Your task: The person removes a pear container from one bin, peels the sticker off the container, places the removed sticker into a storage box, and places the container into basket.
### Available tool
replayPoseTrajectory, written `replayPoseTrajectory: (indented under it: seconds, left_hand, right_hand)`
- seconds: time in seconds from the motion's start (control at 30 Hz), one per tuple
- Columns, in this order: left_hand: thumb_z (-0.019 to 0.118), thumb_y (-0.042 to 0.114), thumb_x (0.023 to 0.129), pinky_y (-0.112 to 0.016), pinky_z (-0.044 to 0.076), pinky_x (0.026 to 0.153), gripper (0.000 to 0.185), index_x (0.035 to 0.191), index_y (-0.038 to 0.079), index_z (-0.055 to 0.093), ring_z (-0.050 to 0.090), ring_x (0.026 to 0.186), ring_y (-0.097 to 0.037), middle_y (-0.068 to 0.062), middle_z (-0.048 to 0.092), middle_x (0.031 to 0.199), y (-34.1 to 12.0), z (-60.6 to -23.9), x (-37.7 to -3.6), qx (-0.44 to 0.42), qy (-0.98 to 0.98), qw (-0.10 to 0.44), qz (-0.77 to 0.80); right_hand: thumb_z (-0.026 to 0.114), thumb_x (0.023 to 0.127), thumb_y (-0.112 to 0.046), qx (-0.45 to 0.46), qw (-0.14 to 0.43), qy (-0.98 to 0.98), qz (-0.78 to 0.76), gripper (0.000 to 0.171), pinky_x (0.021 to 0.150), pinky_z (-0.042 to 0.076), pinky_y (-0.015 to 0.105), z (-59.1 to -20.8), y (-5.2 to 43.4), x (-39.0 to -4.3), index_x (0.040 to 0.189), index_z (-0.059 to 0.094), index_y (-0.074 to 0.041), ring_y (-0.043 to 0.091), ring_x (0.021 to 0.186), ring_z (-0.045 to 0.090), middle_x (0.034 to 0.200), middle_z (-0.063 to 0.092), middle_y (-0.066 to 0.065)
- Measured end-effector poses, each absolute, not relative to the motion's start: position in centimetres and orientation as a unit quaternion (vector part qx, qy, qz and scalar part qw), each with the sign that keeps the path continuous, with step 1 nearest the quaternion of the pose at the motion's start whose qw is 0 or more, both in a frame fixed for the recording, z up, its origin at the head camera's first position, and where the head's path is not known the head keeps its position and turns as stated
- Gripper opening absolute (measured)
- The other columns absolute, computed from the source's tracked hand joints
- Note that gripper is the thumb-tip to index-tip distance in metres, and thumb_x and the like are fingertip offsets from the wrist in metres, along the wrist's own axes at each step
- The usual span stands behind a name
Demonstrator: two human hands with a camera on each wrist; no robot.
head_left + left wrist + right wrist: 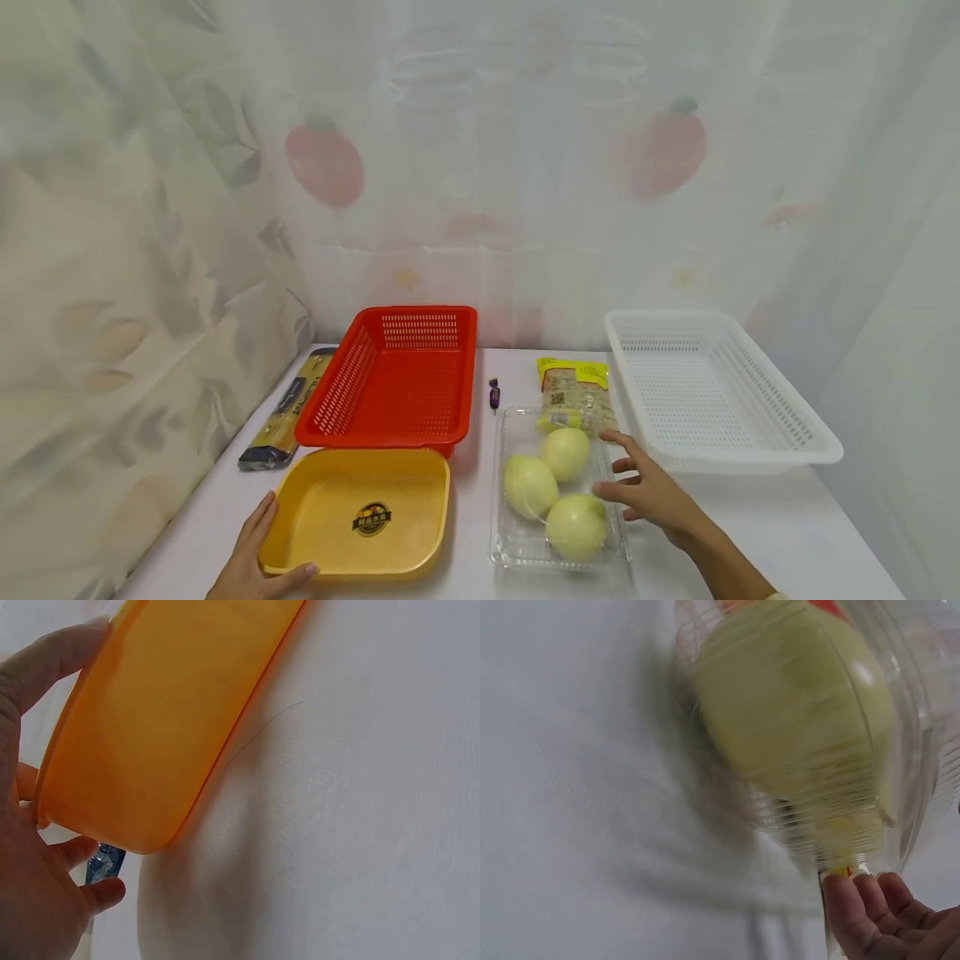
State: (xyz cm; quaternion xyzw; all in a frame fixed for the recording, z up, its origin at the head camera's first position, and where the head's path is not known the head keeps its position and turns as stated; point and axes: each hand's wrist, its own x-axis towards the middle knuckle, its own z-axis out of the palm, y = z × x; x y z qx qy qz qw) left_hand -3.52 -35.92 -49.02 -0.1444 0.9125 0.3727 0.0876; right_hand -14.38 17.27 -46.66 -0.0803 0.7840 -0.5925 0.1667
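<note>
My left hand (251,554) grips the near left corner of a shallow yellow plastic basin (420,533), thumb at the front rim and fingers along the left side. In the left wrist view, the basin's orange-yellow wall (172,712) lies between the thumb and the other fingers. A clear plastic clamshell box (517,546) holds three round, pale yellow-green fruits (576,527). At its right side is my right hand (648,492), fingers spread and slightly bent, gripping nothing. The right wrist view shows its fingertips close by the box (907,750); whether they touch cannot be told.
Behind the basin stands a red basket (405,392), with a long pasta packet (288,412) to its left. A wrapped purple candy (494,394) lies mid-table. A yellow-topped food bag (573,379) sits behind the box, and a white basket (690,408) stands at the right.
</note>
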Motion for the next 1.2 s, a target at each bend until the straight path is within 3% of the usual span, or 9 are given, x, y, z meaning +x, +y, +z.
replayPoseTrajectory:
  seconds: [0.33,0.63,1.0,1.2]
  left_hand:
    - [0.078,0.051,0.075,-0.061,0.017,0.103,0.125,0.15,-0.006,-0.004,0.008,0.135,-0.05,-0.027,-0.009,0.155,-35.9,-48.9,-3.4,-0.143,0.913,0.086,0.373]
    - [0.078,0.054,0.074,-0.062,0.017,0.102,0.127,0.15,-0.003,-0.006,0.01,0.134,-0.05,-0.028,-0.008,0.154,-35.9,-48.9,-3.5,-0.147,0.915,0.088,0.365]
    - [0.079,0.049,0.075,-0.066,0.019,0.101,0.124,0.151,-0.004,-0.003,0.013,0.132,-0.054,-0.034,0.0,0.151,-35.7,-47.2,-3.2,-0.137,0.927,0.067,0.343]
    - [0.078,0.049,0.077,-0.071,0.021,0.096,0.122,0.152,0.002,-0.006,0.016,0.13,-0.055,-0.036,0.002,0.149,-35.3,-45.4,-3.1,-0.133,0.934,0.055,0.327]
  right_hand:
    - [0.076,0.084,-0.023,-0.093,0.192,0.778,-0.591,0.075,0.062,0.05,0.039,-47.4,16.7,-15.0,0.147,0.034,-0.027,0.034,0.097,0.045,0.126,0.03,0.026]
    - [0.077,0.083,-0.018,-0.092,0.212,0.763,-0.604,0.073,0.049,0.043,0.029,-47.7,16.4,-15.3,0.144,0.037,-0.02,0.018,0.062,0.04,0.103,0.037,0.021]
    - [0.075,0.085,-0.016,-0.105,0.224,0.752,-0.611,0.067,0.05,0.043,0.03,-47.9,16.6,-15.9,0.14,0.037,-0.017,0.02,0.066,0.046,0.093,0.044,0.018]
    - [0.075,0.084,-0.016,-0.113,0.227,0.744,-0.618,0.068,0.048,0.041,0.027,-47.9,16.6,-15.8,0.14,0.037,-0.017,0.016,0.059,0.039,0.091,0.041,0.016]
